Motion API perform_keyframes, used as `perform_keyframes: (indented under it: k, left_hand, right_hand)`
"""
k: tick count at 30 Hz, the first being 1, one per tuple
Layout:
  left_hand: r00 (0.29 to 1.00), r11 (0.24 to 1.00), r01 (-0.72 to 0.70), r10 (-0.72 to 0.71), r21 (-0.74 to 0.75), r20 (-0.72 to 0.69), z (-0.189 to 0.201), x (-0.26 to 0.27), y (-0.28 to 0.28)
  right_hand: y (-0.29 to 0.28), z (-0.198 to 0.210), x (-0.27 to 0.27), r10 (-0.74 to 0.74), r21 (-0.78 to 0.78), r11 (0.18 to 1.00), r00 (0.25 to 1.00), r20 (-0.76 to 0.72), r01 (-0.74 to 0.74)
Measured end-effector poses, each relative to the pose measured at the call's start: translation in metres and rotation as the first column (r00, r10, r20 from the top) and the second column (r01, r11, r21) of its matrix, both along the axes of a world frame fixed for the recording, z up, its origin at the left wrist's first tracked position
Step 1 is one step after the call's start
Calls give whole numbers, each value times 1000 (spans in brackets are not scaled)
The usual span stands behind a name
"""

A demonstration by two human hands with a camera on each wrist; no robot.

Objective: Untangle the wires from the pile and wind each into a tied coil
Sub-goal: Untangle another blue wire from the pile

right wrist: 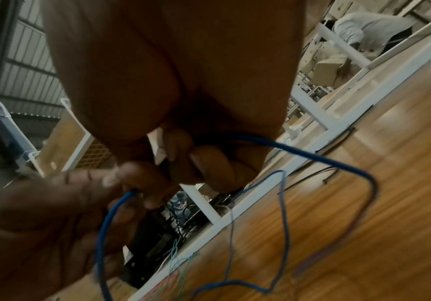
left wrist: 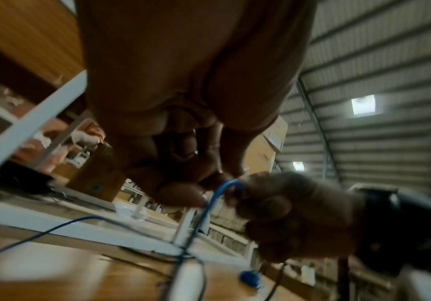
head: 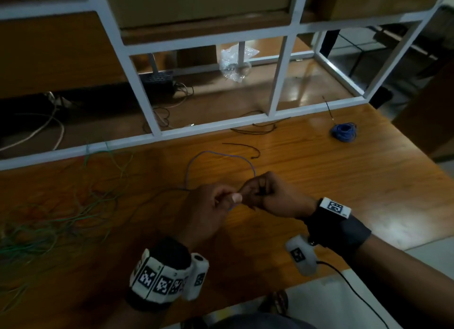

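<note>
Left grip: the left hand (head: 208, 205) pinches the blue wire (head: 194, 166) between thumb and curled fingers, just beside the right hand and raised off the desk (head: 319, 181).
Right grip: the right hand (head: 267, 196) is curled round the same blue wire; in the right wrist view a strand leaves the fist and sweeps out in a wide loop.
Reason for hold: judged, the two grips meet so that a short span between them can be turned into the first lap of a coil, while the slack hangs free.
Blue wire, location: from the grips it arcs away over the desk, then returns toward the left grip; its free run lies forward of both hands.
Blue wire, form: thin, round, smooth-jacketed, springy enough to hold open curves without kinking.
Pile (head: 61, 218): green strands, with some reddish ones, lie tangled well to the left of the left grip, loose and overlapping.
Finished coil (head: 343, 131): a compact blue ring, well apart from the right grip, forward and to its right; whether it is tied cannot be told.
Black strands (head: 255, 130): thin, dark, lying forward of the grips near the white frame (head: 196, 128).
Desk surface: glossy wood-grain, flat and hard; judged, wire slides easily on it.
</note>
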State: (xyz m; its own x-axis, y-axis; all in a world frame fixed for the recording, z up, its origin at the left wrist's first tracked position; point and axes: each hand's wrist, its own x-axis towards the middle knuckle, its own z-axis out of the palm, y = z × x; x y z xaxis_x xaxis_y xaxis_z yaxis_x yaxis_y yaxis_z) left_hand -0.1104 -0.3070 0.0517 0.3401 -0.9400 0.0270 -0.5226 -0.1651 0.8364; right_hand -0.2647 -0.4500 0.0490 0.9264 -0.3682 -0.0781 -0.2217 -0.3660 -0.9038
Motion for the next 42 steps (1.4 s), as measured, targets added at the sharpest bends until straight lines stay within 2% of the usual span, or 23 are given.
perform_keyframes:
  k: [2, 5, 6, 7, 9, 10, 11, 14, 17, 19, 20, 22, 24, 28, 29, 30, 32, 33, 34, 35, 38, 42]
  left_hand:
    - [999, 999, 32, -31, 15, -34, -12, 6, -3]
    - [994, 998, 46, -49, 30, 93, -24, -4, -7]
    - [997, 999, 34, -35, 21, 71, -27, -9, -11]
    - [999, 999, 29, -28, 25, -23, -29, -14, -14]
    - [956, 999, 25, -16, 28, -292, -29, -24, -22]
    - [933, 999, 18, -7, 28, -360, -30, -26, -24]
    - [933, 999, 12, 1, 34, -359, -29, -26, -24]
    - [966, 992, 51, -19, 117, -260, -32, -23, -19]
    - [981, 985, -6, 39, 171, -191, -42, -15, -6]
    - [995, 978, -39, 58, 204, -85, -47, -12, -1]
    - [999, 976, -35, 40, 217, -18, -46, -14, -1]
    - [996, 982, 7, -24, 189, 84, -41, -22, -7]
    - [986, 993, 65, -79, 98, 146, -35, -31, -19]
    - [977, 997, 44, -55, 57, 204, -29, -39, -43]
    - [981, 997, 46, -56, 61, 186, -28, -38, -45]
    - [992, 996, 60, -66, 62, 111, -28, -36, -44]
    - [978, 994, 77, -60, 78, -200, -26, -32, -37]
    - [952, 991, 75, -38, 111, -303, -26, -27, -31]
    - [946, 988, 64, -15, 140, -325, -27, -20, -23]
    - [964, 985, 48, -1, 167, -267, -30, -11, -15]
    - [998, 981, 18, -31, 194, 62, -37, 15, 9]
    - [971, 995, -60, 39, 83, 235, -41, 19, 15]
  right_hand:
    - [-14, 3, -16, -55, 87, 995, 998, 30, 52]
    - [-27, 6, -34, -92, 203, 976, 992, 83, 74]
    - [-30, 7, -37, -83, 207, 976, 992, 91, 63]
    - [-32, 8, -39, -73, 195, 979, 993, 95, 53]
    - [-40, 6, -46, -62, 119, 992, 995, 74, 53]
    - [-46, 4, -53, -61, 54, 997, 997, 57, 58]
    - [-54, 3, -60, -67, -21, 997, 997, 40, 68]
    - [-82, -6, -92, -161, -180, 971, 987, 5, 159]
    - [-104, -19, -125, -221, -210, 955, 975, -25, 211]
    - [-108, -30, -137, -207, -297, 941, 970, -125, 162]
    - [-106, -32, -138, -214, -397, 910, 955, -205, 118]
    - [-93, -33, -132, -222, -624, 780, 915, -337, -41]
    - [-65, -26, -108, -175, -715, 689, 931, -321, -117]
    - [-22, -19, -59, -61, -768, 626, 973, -223, -136]
    - [-22, -17, -53, -65, -766, 633, 978, -196, -112]
    - [-26, -16, -50, -82, -760, 646, 982, -169, -76]
    - [-41, -18, -53, -144, -783, 622, 987, -75, 31]
    - [-52, -21, -57, -183, -787, 611, 982, -38, 83]
    - [-64, -24, -63, -221, -783, 611, 975, -25, 118]
    - [-76, -27, -70, -254, -784, 604, 967, -17, 145]
    - [-99, -40, -85, -351, -787, 596, 933, -75, 161]
    - [-82, -50, -67, -340, -837, 547, 913, -226, -4]
